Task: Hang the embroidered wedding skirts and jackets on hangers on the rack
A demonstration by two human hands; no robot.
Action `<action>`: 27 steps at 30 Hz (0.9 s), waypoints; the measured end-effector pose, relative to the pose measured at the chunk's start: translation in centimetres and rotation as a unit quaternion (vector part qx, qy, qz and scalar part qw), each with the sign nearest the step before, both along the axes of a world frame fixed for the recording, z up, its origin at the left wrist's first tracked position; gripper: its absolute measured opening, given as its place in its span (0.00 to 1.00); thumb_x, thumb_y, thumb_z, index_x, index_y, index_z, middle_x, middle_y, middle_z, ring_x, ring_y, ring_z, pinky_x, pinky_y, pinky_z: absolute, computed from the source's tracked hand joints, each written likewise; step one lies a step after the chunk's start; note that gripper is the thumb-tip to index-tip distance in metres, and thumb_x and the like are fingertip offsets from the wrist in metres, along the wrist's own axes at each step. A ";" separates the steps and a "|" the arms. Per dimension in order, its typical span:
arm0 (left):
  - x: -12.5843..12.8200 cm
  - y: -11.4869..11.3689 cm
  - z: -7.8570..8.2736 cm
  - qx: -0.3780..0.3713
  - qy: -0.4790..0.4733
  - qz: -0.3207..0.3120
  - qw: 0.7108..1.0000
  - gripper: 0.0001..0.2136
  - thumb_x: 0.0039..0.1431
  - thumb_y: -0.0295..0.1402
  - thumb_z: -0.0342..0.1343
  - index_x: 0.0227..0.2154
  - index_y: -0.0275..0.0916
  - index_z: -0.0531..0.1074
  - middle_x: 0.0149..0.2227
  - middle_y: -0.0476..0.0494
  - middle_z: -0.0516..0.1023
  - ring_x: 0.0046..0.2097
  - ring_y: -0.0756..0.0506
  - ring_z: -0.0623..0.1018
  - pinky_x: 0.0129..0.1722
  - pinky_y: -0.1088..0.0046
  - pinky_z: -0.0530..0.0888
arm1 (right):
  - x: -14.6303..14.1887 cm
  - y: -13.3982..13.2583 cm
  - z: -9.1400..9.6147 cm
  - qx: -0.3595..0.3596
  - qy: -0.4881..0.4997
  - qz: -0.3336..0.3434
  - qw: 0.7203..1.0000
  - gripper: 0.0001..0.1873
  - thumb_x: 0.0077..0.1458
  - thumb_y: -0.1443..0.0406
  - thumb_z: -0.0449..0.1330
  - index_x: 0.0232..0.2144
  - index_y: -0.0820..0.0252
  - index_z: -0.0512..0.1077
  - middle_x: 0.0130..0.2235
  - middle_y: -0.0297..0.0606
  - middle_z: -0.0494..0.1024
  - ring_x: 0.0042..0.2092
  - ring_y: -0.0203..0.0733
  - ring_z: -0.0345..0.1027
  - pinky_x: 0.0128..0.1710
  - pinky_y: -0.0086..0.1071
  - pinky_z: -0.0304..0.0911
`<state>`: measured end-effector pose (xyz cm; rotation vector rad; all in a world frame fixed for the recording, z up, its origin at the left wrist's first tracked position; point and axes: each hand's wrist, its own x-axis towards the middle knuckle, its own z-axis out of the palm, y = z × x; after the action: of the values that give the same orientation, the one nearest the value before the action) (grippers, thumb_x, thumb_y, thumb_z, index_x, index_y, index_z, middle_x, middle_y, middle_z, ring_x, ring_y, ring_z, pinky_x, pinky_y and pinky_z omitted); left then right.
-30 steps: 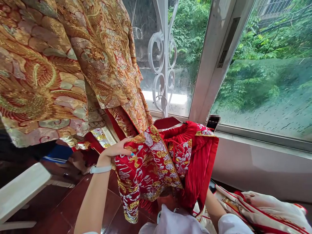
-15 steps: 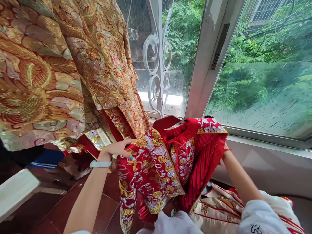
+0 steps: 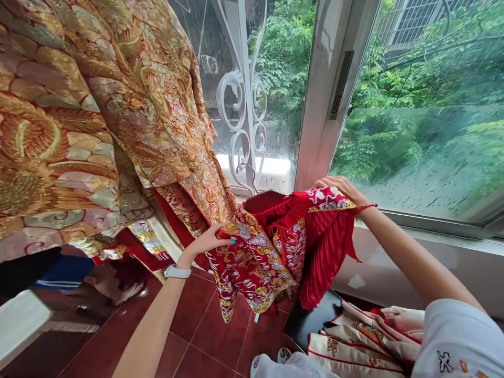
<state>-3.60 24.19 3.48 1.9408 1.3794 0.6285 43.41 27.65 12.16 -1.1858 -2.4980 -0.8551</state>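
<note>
A red embroidered garment (image 3: 271, 252) with a pleated red skirt part (image 3: 328, 252) hangs on a red hanger (image 3: 264, 198) with a metal hook by the window. My left hand (image 3: 208, 240), with a white wristband, pinches the garment's left shoulder edge. My right hand (image 3: 340, 189), a red cord at its wrist, lies over the garment's right shoulder with its fingers curled onto the cloth. A large gold brocade robe (image 3: 90, 115) hangs close on the left, touching the red garment.
A window (image 3: 417, 110) with a white scrolled grille (image 3: 244, 121) and a sill stands straight ahead. A white and red garment (image 3: 366, 336) lies on the red tiled floor at lower right. A white bench edge (image 3: 19, 325) is at lower left.
My right arm came up from below and its hand now rests on the garment's right shoulder. The garment sits further from me and the view has tilted up and right.
</note>
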 end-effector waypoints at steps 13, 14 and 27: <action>-3.2 -3.9 3.7 0.064 0.082 0.027 0.994 0.38 0.48 0.45 0.58 0.62 0.36 0.65 0.62 0.37 0.72 0.61 0.35 0.73 0.61 0.61 0.69 | -5.4 -7.6 5.1 0.062 0.084 0.019 0.994 0.19 0.70 0.56 0.48 0.33 0.59 0.72 0.27 0.37 0.72 0.28 0.38 0.62 0.27 0.32 0.49; -3.1 -4.3 3.7 0.071 0.084 0.035 0.993 0.38 0.49 0.47 0.58 0.63 0.36 0.64 0.59 0.38 0.75 0.58 0.35 0.76 0.59 0.61 0.71 | -5.7 -8.9 3.8 0.044 0.114 0.018 0.992 0.17 0.69 0.56 0.50 0.37 0.59 0.72 0.29 0.38 0.73 0.29 0.39 0.63 0.28 0.31 0.52; -0.4 -6.8 4.5 0.194 0.276 0.186 0.923 0.24 0.62 0.40 0.53 0.60 0.44 0.67 0.44 0.40 0.83 0.44 0.34 0.82 0.40 0.65 0.75 | -6.6 -8.3 -8.1 -0.082 0.300 -0.136 0.941 0.19 0.65 0.69 0.45 0.48 0.63 0.73 0.39 0.47 0.73 0.38 0.49 0.66 0.37 0.39 0.65</action>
<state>-4.02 17.36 7.95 2.2962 2.1457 0.5814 36.82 19.30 4.05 -1.5845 -1.9577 -0.2678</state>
